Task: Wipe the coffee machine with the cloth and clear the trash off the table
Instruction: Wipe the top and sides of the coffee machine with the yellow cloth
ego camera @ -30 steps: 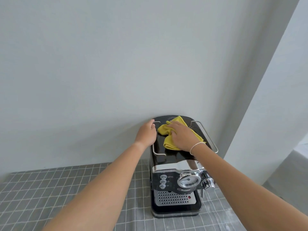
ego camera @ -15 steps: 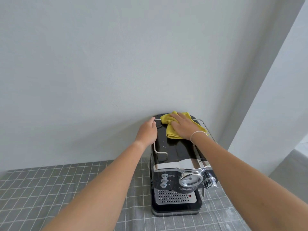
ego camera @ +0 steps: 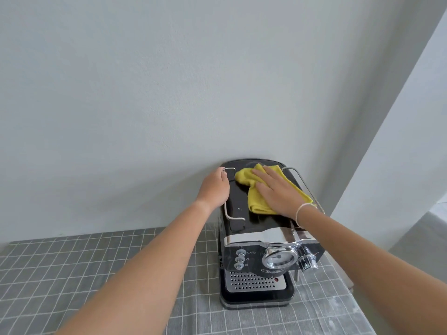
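Both hands were on top of the black coffee machine (ego camera: pixel 256 240), which stood on the grey checked tablecloth (ego camera: pixel 72 269). Left hand (ego camera: pixel 215 188) gripped the left metal rail (ego camera: pixel 226 189); right hand (ego camera: pixel 278 193) lay flat, fingers spread, pressing the yellow cloth (ego camera: pixel 254 197) onto the lid.

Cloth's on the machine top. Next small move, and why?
Probably slide the right hand and yellow cloth toward the front of the coffee machine: bare black top shows there, while the left hand steadies the side rail.
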A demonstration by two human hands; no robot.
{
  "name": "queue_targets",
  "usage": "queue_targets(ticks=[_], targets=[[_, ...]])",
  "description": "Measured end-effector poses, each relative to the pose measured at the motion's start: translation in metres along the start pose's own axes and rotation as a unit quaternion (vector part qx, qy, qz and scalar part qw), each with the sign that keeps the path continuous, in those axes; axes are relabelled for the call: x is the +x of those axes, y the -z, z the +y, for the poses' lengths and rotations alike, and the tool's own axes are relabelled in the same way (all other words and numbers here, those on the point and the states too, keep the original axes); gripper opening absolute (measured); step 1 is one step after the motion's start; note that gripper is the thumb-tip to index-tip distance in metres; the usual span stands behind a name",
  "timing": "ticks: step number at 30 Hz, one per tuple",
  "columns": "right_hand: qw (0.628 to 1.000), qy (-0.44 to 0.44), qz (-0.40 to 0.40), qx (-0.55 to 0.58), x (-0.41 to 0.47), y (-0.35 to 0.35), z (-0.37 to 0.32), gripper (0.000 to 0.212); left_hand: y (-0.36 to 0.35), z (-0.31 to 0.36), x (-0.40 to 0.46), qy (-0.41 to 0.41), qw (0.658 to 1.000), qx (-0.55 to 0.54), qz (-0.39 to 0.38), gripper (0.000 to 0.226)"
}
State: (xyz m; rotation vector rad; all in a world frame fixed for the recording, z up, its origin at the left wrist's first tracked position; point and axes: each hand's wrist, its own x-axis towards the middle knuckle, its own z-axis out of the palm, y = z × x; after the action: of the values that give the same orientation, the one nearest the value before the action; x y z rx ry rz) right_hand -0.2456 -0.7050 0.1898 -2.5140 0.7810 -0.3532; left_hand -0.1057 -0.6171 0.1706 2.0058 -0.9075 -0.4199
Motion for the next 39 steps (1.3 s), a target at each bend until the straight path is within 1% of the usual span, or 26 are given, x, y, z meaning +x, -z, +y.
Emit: queue_targets(ticks=[3,6,9,13,16,19,24,27,30,32,37,39], targets=[[0.999,-0.045,0.001,-0.007,0.033,0.000,0.003,0.046,0.000,0.002,0.000,0.005,1.000,-0.002,0.002,0.040],[0.998,-0.048,-0.011,-0.030,0.052,-0.002,-0.003,0.047,0.000,0.002,0.000,0.007,1.000,0.007,0.001,0.038],[0.997,-0.023,-0.032,-0.067,0.046,0.000,-0.010,0.046,0.003,0.003,0.002,0.013,1.000,0.020,-0.006,0.036],[0.998,0.018,-0.007,-0.062,0.011,0.000,-0.015,0.044,0.008,0.006,0.017,0.024,0.999,0.017,-0.023,0.041],[0.999,0.042,0.006,-0.034,-0.016,-0.002,-0.012,0.042,0.010,0.013,0.034,0.027,1.000,0.009,-0.003,0.030],[1.000,0.027,0.015,0.001,-0.019,-0.003,-0.005,0.042,0.007,0.024,0.046,0.037,0.999,-0.017,-0.011,0.038],[1.000,-0.011,0.024,-0.004,0.012,-0.004,0.002,0.044,-0.002,0.020,0.058,0.041,0.999,-0.020,-0.021,0.043],[1.000,-0.021,0.012,-0.019,0.038,-0.003,-0.003,0.044,-0.003,0.016,0.060,0.037,0.999,-0.023,-0.014,0.059],[0.999,-0.023,0.003,-0.035,0.052,-0.003,-0.008,0.044,-0.005,0.017,0.060,0.029,0.999,-0.029,-0.014,0.057],[0.999,-0.017,0.004,-0.027,0.049,-0.004,-0.007,0.043,-0.006,0.017,0.059,0.023,0.999,-0.024,-0.006,0.057],[0.999,0.044,0.002,-0.015,0.009,-0.007,-0.004,0.041,-0.005,0.013,0.061,0.009,0.999,-0.028,0.023,0.059],[0.999,0.043,0.007,0.012,-0.002,-0.006,-0.001,0.039,-0.006,0.012,0.063,0.000,0.999,-0.018,0.033,0.059]])
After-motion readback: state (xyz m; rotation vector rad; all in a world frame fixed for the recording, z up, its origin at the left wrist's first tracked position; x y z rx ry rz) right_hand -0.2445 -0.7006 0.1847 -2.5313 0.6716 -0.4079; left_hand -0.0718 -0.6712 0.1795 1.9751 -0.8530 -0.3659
